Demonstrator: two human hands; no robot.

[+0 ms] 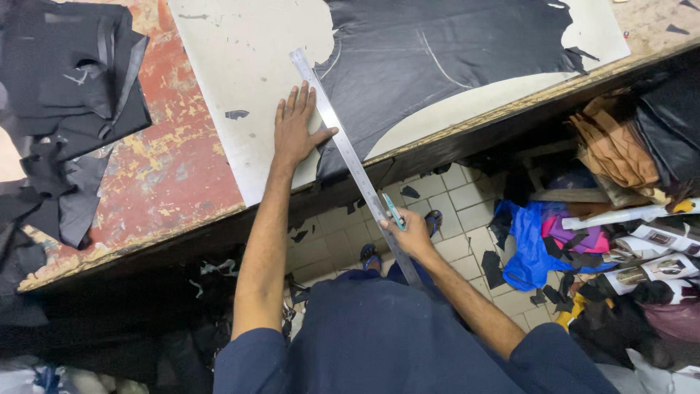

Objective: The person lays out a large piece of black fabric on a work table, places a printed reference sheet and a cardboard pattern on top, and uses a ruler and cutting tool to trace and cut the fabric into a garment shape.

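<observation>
A long metal ruler (332,117) lies slantwise over the edge of a black leather sheet (437,51) on a pale cutting board (240,58). My left hand (295,128) lies flat, fingers spread, beside the ruler's upper part, its thumb pressing against the ruler. My right hand (408,233) is below the table edge, closed around a teal-handled cutter (394,211) and the ruler's lower end. Pale curved lines are marked on the leather.
A heap of black leather offcuts (65,95) covers the worn red tabletop (175,168) at left. Below at right are brown and black material (620,146), blue and purple cloth (532,241) and printed papers. Scraps litter the tiled floor (452,211).
</observation>
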